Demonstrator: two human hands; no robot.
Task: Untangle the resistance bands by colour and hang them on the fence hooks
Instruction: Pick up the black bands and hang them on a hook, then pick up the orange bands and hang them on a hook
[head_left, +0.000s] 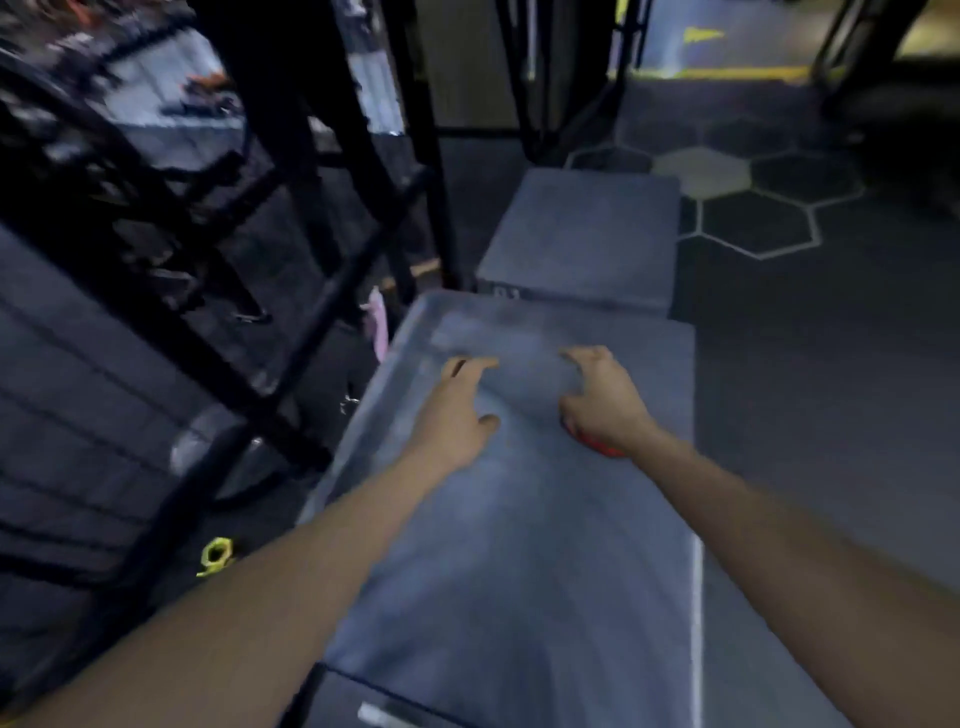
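The picture is motion-blurred. Both my hands reach forward over the top of a grey padded box (519, 545). My left hand (457, 410) hovers with its fingers stretched out and nothing in it. My right hand (602, 400) has its fingers and thumb spread in a loose claw. A red thing, perhaps a red band (595, 444), shows under the heel of that hand; whether the hand grips it is unclear. A pink band (376, 325) hangs beside the box's far left corner. A yellow band (215, 557) lies on the floor to the left.
A black metal rack or fence (218, 249) stands at the left. A second grey padded box (582, 239) sits just beyond the first. Dark rubber floor with hexagon markings (753, 218) spreads to the right.
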